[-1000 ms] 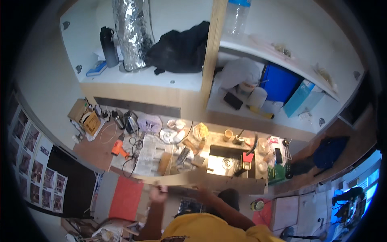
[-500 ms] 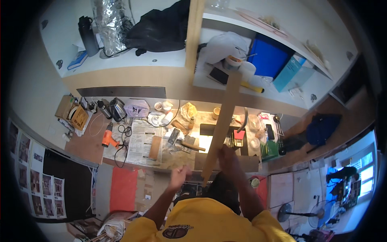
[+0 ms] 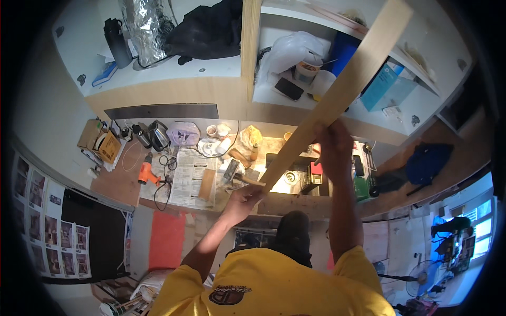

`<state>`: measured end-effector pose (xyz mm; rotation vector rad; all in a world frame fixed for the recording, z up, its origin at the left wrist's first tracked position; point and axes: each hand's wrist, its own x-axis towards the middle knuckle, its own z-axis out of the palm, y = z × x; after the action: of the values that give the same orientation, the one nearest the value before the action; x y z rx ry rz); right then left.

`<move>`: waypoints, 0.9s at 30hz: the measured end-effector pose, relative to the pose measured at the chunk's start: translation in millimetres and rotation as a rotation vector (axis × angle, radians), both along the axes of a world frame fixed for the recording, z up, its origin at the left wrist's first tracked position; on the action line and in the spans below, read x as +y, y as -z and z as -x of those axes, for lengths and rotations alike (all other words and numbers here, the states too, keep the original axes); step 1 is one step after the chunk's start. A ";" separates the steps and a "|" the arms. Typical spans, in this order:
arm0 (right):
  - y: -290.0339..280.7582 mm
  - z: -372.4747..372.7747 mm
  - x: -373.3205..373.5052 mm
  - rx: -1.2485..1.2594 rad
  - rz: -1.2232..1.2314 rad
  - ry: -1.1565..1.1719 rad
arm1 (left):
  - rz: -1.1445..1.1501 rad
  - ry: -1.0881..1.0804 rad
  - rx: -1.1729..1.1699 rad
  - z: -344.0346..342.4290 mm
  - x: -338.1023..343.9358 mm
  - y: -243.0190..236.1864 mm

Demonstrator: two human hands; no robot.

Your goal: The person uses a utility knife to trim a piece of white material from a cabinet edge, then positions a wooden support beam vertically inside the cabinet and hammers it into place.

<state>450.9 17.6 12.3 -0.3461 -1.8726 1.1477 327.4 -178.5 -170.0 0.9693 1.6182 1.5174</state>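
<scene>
A long, flat wooden plank (image 3: 337,97) slants up to the right over the counter, its far end in front of the shelves. My right hand (image 3: 335,143) is closed around its edge near the middle. At the plank's lower end, my left hand (image 3: 244,203) is closed with its fingers against the wood; the fingertips are partly hidden. Just beyond my left hand lies a tool with a wooden handle (image 3: 247,180) on the counter. Under the plank is a sink with a round drain (image 3: 291,177), partly covered by the wood.
On the counter's left are an orange heat gun or drill (image 3: 147,171), a kettle (image 3: 157,134) and newspaper (image 3: 188,174) bearing a brown wooden block (image 3: 207,183). Shelves above hold a black phone (image 3: 289,89) and a light blue box (image 3: 380,87). A fan (image 3: 419,272) stands right.
The plank has tilted to the right and risen. My right hand has moved up and right with it. My left hand, previously apart from the plank, has come to its lower end.
</scene>
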 end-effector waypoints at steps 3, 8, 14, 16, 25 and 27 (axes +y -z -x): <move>-24.1 23.9 -1.0 0.170 0.066 -0.120 | -0.065 -0.015 -0.071 16.0 6.6 -4.0; 18.9 34.2 -1.5 -0.157 0.106 -0.272 | -0.258 -0.063 -0.049 27.3 32.9 -28.9; 24.5 37.6 -15.1 -0.374 0.119 -0.185 | -0.206 -0.080 -0.277 13.4 32.2 -14.3; 27.1 36.0 -7.8 -0.339 0.094 -0.197 | -0.139 -0.082 -0.269 7.1 26.9 -15.2; 36.1 6.1 22.1 -0.415 -0.037 0.090 | 0.073 -0.205 -0.156 30.0 -34.6 84.5; 59.5 2.2 4.3 -0.406 0.030 0.058 | -0.031 -0.283 -0.175 47.8 -25.9 48.9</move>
<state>448.7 21.9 -47.2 -0.6877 -2.1781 1.1271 279.6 -204.4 -218.9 0.6215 1.6606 1.7669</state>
